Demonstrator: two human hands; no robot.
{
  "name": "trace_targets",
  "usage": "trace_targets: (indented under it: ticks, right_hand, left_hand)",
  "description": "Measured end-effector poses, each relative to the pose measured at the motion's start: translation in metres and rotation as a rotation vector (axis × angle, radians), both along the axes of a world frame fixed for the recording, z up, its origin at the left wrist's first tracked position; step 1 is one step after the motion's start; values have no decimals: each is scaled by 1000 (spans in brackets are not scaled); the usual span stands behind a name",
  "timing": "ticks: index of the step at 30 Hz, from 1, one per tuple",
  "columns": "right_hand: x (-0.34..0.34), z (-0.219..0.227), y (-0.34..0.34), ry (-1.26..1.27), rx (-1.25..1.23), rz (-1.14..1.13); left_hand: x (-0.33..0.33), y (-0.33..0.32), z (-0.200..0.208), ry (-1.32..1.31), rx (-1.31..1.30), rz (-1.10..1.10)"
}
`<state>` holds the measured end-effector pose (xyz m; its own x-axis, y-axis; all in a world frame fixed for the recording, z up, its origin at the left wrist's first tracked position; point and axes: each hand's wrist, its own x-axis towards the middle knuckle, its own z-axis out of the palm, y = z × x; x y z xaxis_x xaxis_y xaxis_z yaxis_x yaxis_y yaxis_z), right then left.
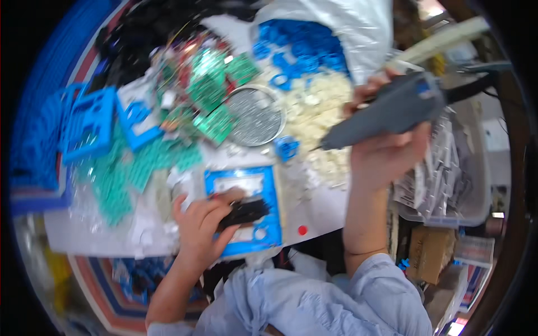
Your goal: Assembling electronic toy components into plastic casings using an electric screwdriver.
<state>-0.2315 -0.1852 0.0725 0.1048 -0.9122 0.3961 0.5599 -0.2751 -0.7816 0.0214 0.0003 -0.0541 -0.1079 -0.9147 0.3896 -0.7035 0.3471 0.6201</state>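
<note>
My right hand (386, 151) is raised at the right, wrapped round a dark grey power screwdriver (386, 109). Its thin tip points left and down, above the pile of cream plastic parts (316, 106). On the near part of the table lies a blue plastic frame (273, 196) with a pale inside. My left hand (204, 221) is over that frame, its thumb and fingers closed on a small black part (246, 211). Blur hides the exact kind of this part. Beyond the frame stands a round dish of small metal screws (255, 115), with a small blue part (287, 148) beside it.
Green circuit boards with wires (207, 84) heap up at the far middle. Blue plastic housings (89, 126) and teal pieces (115, 185) lie left. Blue rings (302, 47) spill from a white bag (358, 28). A clear bin (476, 190) stands right; a red cap (302, 230) lies near the edge.
</note>
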Motion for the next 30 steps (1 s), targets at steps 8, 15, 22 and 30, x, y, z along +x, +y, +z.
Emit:
trace_targets:
  ticks: [8, 15, 22, 30]
  right_hand:
    - [33, 1, 40, 185, -201, 210]
    - [71, -10, 79, 434, -13, 355]
    - [95, -40, 92, 415, 51, 301]
    - [93, -44, 90, 425, -8, 335]
  left_hand:
    - [-1, 0, -11, 54, -59, 14]
    - [0, -2, -7, 42, -65, -9]
    - [-2, -4, -10, 46, -104, 4]
    - [-1, -3, -11, 65, -116, 3]
